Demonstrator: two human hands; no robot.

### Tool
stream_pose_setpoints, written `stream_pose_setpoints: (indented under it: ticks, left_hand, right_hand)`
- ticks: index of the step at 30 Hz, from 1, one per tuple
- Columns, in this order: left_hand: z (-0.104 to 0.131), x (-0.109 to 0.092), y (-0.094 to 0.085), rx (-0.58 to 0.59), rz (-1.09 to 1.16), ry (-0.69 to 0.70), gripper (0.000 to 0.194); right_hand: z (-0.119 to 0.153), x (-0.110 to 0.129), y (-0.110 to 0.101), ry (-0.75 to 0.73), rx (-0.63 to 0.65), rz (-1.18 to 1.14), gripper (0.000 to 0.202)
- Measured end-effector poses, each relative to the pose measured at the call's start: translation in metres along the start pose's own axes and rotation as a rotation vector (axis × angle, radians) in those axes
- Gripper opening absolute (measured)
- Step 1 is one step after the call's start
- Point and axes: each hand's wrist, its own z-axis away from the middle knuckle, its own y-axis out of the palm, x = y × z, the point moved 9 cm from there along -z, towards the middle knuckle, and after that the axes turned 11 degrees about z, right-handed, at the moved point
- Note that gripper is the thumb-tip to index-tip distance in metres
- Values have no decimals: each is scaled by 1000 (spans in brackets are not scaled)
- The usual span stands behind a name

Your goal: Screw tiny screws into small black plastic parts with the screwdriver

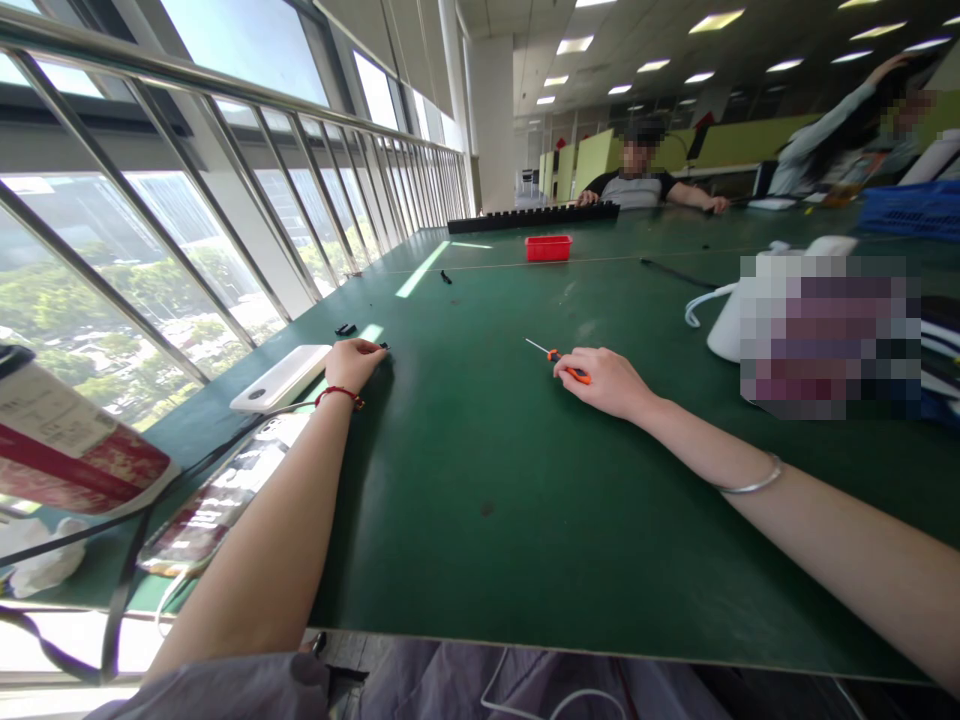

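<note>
My left hand (354,365), with a red cord on its wrist, is closed around a small dark piece (385,347) at the left side of the green table (480,480). The piece is mostly hidden by the fingertips. Toward the right, my right hand (604,382) rests on the table, fingers wrapped round a screwdriver (554,356) with an orange and black handle. Its thin shaft points to the upper left. Just beyond my left hand lies another small black part (346,330).
A white power bank (281,378), a phone in a clear case (217,495) and a large cup (71,435) stand left. Farther off are a red tray (548,249), a long black strip (532,216) and a blue basket (911,208). Two people sit beyond.
</note>
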Motion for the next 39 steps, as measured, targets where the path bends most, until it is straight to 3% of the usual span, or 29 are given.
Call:
stream_pose_setpoints:
  ticks: [3,10,39]
  left_hand:
    - [-1,2,4,41,14,-10,28]
    - [-5,18,-11,-129,121,-94,31]
    - [-10,19,1,-28,120,-41,28]
  right_hand:
    - [0,0,1,5,12,5,25]
    - [-1,0,2,9,12,14,24]
    - [-2,-1,4,-5,21,0,23]
